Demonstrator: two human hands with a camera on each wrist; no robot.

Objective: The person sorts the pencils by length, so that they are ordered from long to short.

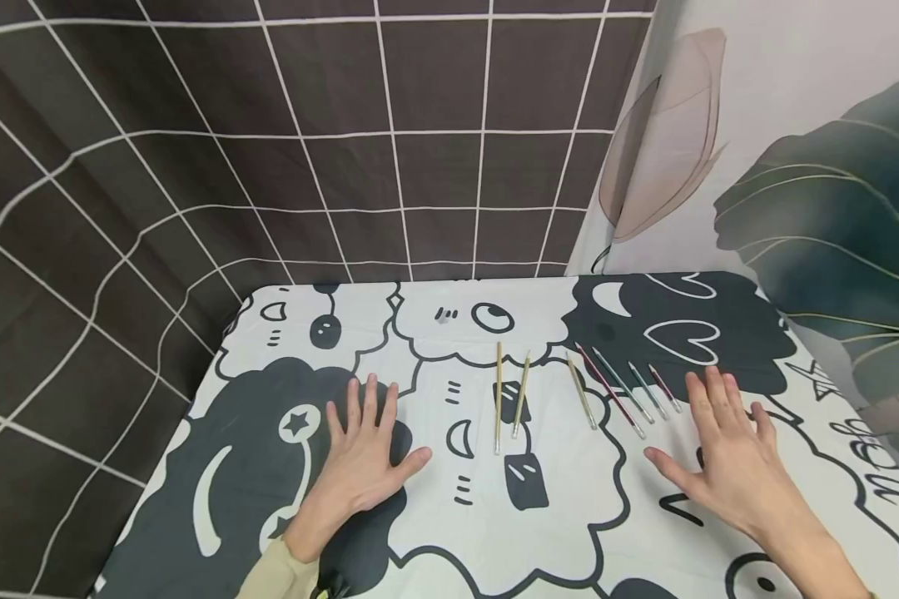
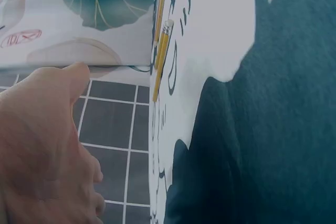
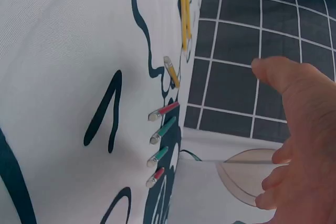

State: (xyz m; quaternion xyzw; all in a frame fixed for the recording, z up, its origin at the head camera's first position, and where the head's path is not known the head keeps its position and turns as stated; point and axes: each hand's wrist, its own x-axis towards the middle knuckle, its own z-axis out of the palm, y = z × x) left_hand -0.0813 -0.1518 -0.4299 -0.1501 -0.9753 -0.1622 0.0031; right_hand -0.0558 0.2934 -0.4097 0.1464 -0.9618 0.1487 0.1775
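My left hand (image 1: 363, 462) is spread with straight fingers over the dark cloud print of the cloth, left of the pencils, holding nothing. My right hand (image 1: 734, 466), fingers also straight, is held right of the pencils and grips nothing. Whether either palm touches the cloth I cannot tell. Between the hands lie a long yellow pencil (image 1: 498, 399), a second yellow pencil (image 1: 521, 396) and a shorter yellow one (image 1: 581, 391). Nearer the right hand are a long red pencil (image 1: 610, 391), a long green pencil (image 1: 622, 383), a short green pencil (image 1: 649, 387) and a short red pencil (image 1: 666, 388).
A black-and-white cartoon cloth (image 1: 494, 541) covers the table. Behind it and on the left hangs a dark curtain (image 1: 434, 170) with a white grid. A pale leaf-patterned curtain (image 1: 779, 91) hangs on the right.
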